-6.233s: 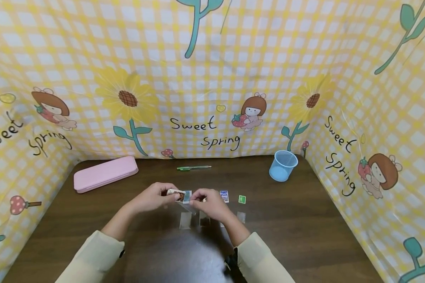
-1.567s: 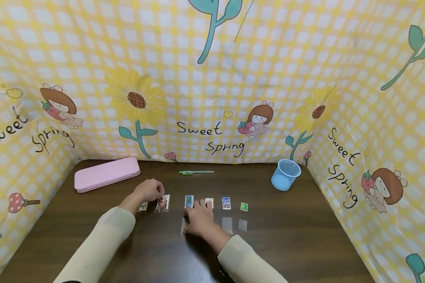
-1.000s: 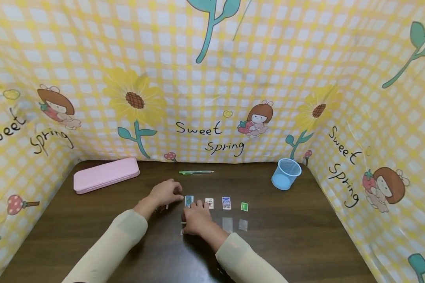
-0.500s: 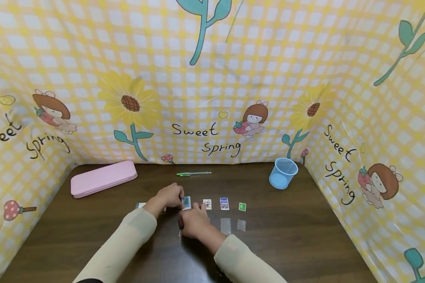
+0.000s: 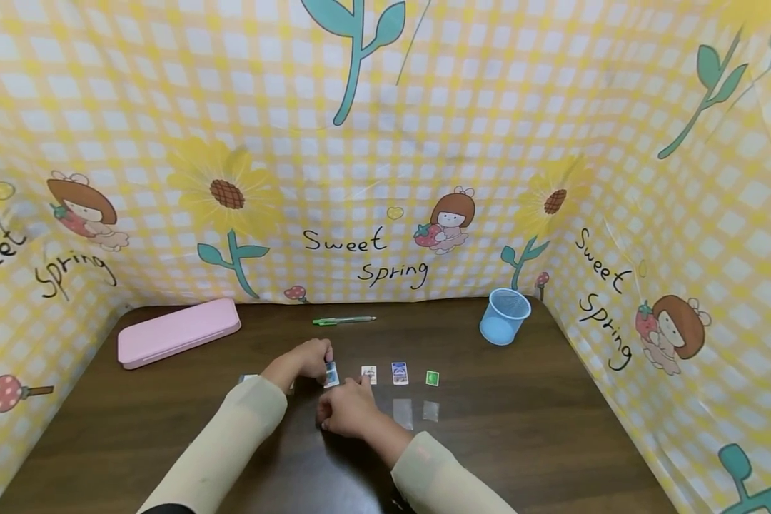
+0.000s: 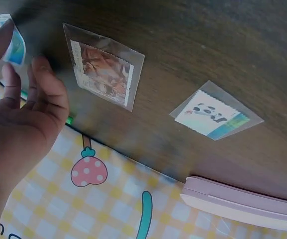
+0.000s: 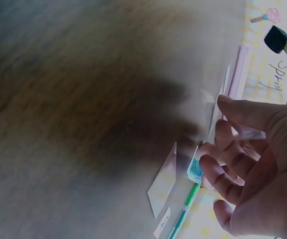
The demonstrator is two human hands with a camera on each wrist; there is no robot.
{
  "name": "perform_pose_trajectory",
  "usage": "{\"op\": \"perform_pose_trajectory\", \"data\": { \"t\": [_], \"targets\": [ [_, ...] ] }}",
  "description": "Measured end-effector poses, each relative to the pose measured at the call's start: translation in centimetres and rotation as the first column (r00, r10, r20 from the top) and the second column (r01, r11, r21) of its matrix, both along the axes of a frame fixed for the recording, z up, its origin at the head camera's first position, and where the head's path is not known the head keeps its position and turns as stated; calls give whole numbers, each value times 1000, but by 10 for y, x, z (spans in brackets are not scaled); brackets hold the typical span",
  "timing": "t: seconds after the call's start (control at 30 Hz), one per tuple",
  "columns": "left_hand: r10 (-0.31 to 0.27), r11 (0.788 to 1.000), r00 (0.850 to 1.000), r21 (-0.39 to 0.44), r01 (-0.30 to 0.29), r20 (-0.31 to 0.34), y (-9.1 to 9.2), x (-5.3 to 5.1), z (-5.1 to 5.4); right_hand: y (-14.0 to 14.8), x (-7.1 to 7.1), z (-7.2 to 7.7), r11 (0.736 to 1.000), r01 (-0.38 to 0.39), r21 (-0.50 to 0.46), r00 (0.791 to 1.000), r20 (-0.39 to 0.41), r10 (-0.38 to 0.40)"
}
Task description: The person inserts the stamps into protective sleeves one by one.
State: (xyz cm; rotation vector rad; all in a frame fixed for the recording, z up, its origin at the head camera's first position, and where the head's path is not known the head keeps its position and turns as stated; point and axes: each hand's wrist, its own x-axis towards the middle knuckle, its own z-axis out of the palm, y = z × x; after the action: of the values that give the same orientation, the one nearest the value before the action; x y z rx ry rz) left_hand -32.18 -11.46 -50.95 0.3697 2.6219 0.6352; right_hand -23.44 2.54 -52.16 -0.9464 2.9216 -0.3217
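My left hand pinches a blue postage stamp at the left end of a row of stamps; in the left wrist view this stamp looks bowed by the thumb. Close in front of it, my right hand has its fingers curled, thumb toward the index finger. Clear film, apparently a small plastic sleeve, shows at the right thumb tip, partly hidden by the fingers. A brown stamp in a clear sleeve and a panda stamp in another lie left of the left hand.
A white stamp, a purple stamp and a green stamp lie to the right. Clear sleeves lie nearer me. A pink case, green pen and blue mesh cup stand along the back.
The sleeved brown stamp, earlier in my hands, was laid down at left. My left hand then moved right and took hold of the blue stamp. My right hand went to the leftmost sleeve.
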Motion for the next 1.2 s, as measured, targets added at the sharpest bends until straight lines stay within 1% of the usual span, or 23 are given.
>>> {"op": "perform_pose_trajectory", "data": {
  "t": [0.2, 0.27, 0.33, 0.4, 0.43, 0.5, 0.57, 0.63, 0.7, 0.77, 0.8, 0.83, 0.9, 0.93, 0.97, 1.0, 1.07, 1.13, 1.2],
  "targets": [
    [-1, 999, 1000, 37, 1, 6, 0, 6, -4, 1, -1, -1, 991, -1, -131, 999, 38, 6],
    [3, 999, 1000, 42, -3, 0, -1, 8, -6, 2, -1, -3, 980, 3, -198, 998, 54, 8],
    [8, 998, 1000, 58, -8, -5, -2, 10, -9, 3, -1, -5, 959, 15, -283, 996, 92, 12],
    [7, 996, 1000, 92, -5, -24, -5, 13, -12, 5, -1, -7, 921, 38, -388, 988, 154, 24],
    [6, 993, 999, 115, -1, -39, -7, 14, -14, 6, -2, -8, 894, 55, -445, 981, 191, 35],
    [14, 982, 999, 186, -4, -50, -10, 16, -17, 10, -4, -9, 840, 100, -534, 964, 259, 50],
    [14, 963, 998, 270, 4, -65, -14, 17, -19, 14, -6, -9, 781, 166, -602, 948, 316, 42],
    [23, 935, 998, 355, 2, -64, -16, 17, -18, 19, -9, -8, 719, 249, -649, 928, 373, 16],
    [29, 900, 999, 436, -7, -44, -18, 18, -12, 24, -13, -6, 658, 333, -675, 908, 418, -31],
    [35, 864, 999, 503, -21, -17, -21, 20, -2, 28, -15, -4, 590, 407, -697, 884, 463, -62],
    [41, 848, 999, 529, -34, -1, -22, 22, 3, 30, -16, -3, 556, 436, -707, 872, 485, -66],
    [45, 832, 999, 553, -46, 15, -23, 24, 8, 32, -16, -1, 530, 457, -715, 863, 501, -69],
    [57, 807, 998, 587, -66, 33, -26, 29, 20, 34, -16, 4, 484, 491, -724, 845, 531, -62],
    [59, 795, 998, 603, -65, 30, -26, 32, 25, 35, -13, 9, 463, 499, -732, 840, 540, -52],
    [58, 788, 998, 613, -59, 21, -27, 34, 31, 36, -11, 15, 447, 507, -737, 836, 548, -45],
    [63, 780, 998, 623, -60, 17, -27, 36, 36, 37, -9, 20, 436, 509, -742, 835, 549, -42],
    [75, 767, 997, 639, -61, 5, -27, 40, 45, 38, -5, 31, 423, 513, -747, 835, 549, -44],
    [89, 757, 996, 650, -65, -4, -27, 43, 52, 38, 0, 39, 411, 516, -751, 835, 548, -47],
    [119, 752, 993, 654, -80, -16, -26, 46, 56, 38, 1, 41, 406, 520, -752, 834, 550, -49]
  ]
}}
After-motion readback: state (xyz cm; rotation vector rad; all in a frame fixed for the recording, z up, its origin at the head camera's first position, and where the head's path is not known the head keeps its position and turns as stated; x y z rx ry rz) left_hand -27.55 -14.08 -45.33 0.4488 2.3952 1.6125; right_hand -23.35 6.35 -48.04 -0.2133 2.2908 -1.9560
